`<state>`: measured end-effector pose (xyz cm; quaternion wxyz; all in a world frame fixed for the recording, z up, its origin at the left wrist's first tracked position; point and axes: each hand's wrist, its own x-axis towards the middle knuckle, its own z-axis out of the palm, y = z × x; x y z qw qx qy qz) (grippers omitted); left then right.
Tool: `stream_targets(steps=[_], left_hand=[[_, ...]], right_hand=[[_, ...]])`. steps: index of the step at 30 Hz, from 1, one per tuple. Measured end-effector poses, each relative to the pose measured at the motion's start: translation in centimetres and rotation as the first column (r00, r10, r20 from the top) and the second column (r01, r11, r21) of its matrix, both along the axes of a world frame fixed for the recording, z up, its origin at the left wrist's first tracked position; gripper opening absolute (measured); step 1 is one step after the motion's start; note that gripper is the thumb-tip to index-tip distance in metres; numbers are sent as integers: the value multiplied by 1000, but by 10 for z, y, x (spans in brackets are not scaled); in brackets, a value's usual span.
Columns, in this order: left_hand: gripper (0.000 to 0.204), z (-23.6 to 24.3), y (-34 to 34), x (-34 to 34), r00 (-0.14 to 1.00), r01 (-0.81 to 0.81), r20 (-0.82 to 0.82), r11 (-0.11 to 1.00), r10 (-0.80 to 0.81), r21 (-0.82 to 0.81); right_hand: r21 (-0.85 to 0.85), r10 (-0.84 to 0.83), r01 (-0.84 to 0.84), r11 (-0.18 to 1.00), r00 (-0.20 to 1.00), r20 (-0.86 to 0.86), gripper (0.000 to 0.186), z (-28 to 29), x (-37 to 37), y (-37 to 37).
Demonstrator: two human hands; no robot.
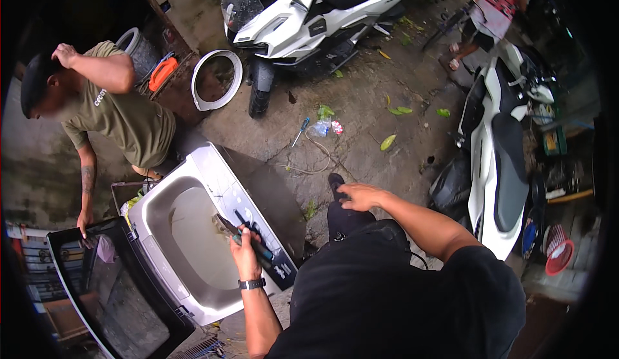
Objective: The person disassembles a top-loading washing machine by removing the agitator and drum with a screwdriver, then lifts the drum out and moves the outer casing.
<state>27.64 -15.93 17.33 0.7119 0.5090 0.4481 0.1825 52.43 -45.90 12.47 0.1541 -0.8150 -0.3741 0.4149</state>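
Observation:
My left hand (244, 256), a watch on its wrist, is closed around a pair of pliers (263, 249) with dark and teal handles. The pliers' jaws point over the inner rim of a white top-loading washing machine (200, 159). Cloudy, greyish liquid appears to fill the tub. On the left the machine's dark glass lid (129, 301) is swung back. A co-worker in an olive shirt (122, 117) and dark cap has one hand (85, 220) on the lid's edge and the other raised to the head. My right hand (362, 196) rests on my knee, fingers loosely stretched out, holding nothing.
On the concrete lie a screwdriver (300, 132), a clear plastic bag (320, 127), a thin hose (327, 159) and a white ring (195, 88). A white scooter (290, 17) stands ahead, another motorbike (493, 152) at right. Another person (493, 10) is at the far right.

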Motion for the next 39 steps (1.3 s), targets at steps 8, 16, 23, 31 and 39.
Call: stream_targets(steps=[8, 16, 23, 31, 39], left_hand=[[44, 6, -8, 56, 712, 323, -700, 858, 58, 400], [59, 7, -7, 63, 570, 289, -807, 883, 151, 369], [40, 28, -5, 86, 589, 244, -774, 861, 234, 446], [35, 15, 57, 146, 521, 318, -618, 538, 589, 781], [40, -14, 50, 149, 372, 308, -666, 591, 647, 746]], right_hand=[[-348, -48, 36, 937, 999, -25, 64, -103, 194, -83], [-344, -245, 243, 907, 969, 40, 50, -123, 325, -19], [-196, -126, 122, 973, 992, -4, 46, -116, 342, 89], [-157, -77, 81, 984, 997, 29, 44, -72, 378, 142], [-392, 253, -163, 906, 949, 189, 41, -121, 421, 185]])
